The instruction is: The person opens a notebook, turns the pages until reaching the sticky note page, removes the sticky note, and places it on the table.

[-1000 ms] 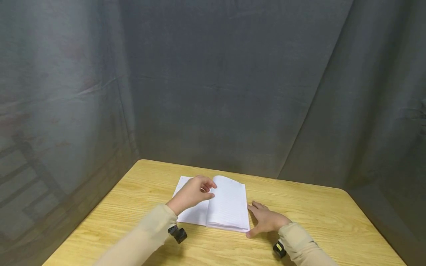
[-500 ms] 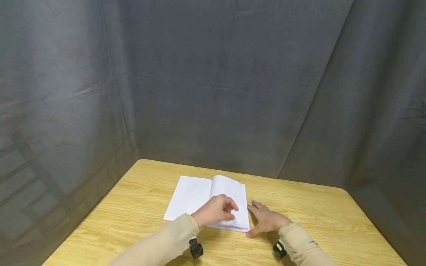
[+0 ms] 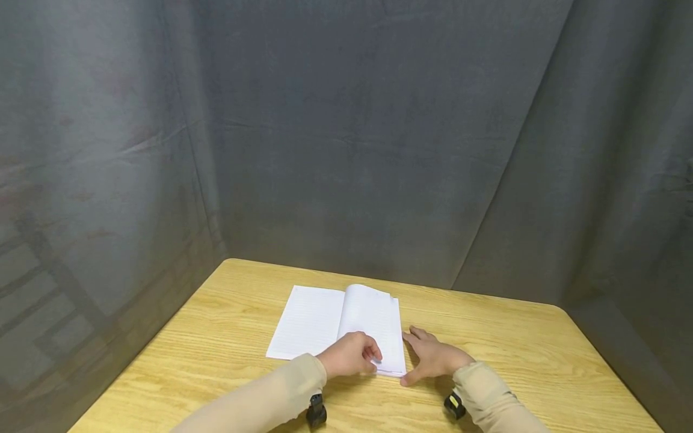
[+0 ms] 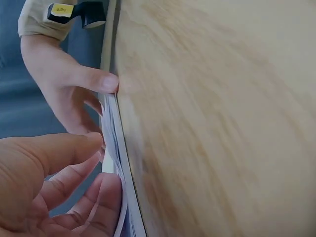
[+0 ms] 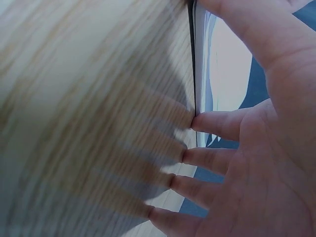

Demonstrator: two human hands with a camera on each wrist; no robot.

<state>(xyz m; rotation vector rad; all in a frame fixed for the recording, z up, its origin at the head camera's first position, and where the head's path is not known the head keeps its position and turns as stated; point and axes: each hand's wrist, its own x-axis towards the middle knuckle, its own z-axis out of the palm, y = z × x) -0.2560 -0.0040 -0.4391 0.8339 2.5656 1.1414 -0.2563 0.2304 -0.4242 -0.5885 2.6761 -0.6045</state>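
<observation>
Nearby, left hand [image 3: 349, 355] pinching notebook [image 3: 338, 328] pages, right hand [image 3: 433, 358] spread flat beside it on table [image 3: 541, 361].

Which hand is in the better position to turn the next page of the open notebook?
Left, probably. The left hand already pinches the page edges at the notebook near corner, while the right hand lies flat against its right edge, steadying it.

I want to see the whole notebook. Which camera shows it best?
The head view: the open notebook lies whole on the table, both lined pages showing. The left wrist view catches only its page edges by the left hand. The right wrist view shows just its side edge against the right hand.
</observation>
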